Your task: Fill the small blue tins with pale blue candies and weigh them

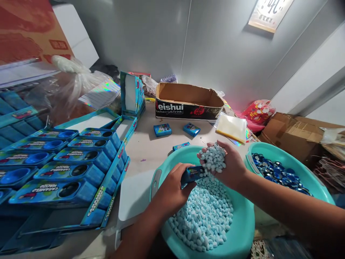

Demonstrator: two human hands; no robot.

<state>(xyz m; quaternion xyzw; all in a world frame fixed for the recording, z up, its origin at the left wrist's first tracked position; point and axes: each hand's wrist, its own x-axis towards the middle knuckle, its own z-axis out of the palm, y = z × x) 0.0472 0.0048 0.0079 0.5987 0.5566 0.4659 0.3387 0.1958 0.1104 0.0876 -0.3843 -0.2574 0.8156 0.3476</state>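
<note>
Near a basin's far edge (185, 151), a blue box (192, 173) is being gripped in the left hand (174, 185), lengthwise toward pellets (215, 157) being cupped in the right hand (230, 162)

"eishui" (partial) on carton (188, 112), "CARAMELO" on tray (96, 203)

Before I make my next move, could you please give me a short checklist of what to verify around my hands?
1. Left hand grips the small box: ok, it is held tilted.
2. Right hand carries pellets: ok, heaped in the cupped palm.
3. Box end meets the heap: ok, pellets sit right at it.
4. Basin lies beneath box and heap: ok.
5. Box filled: cannot tell, its inside is hidden.
6. Shiny discs kept apart from pellets: ok, they lie in the second basin.
</note>
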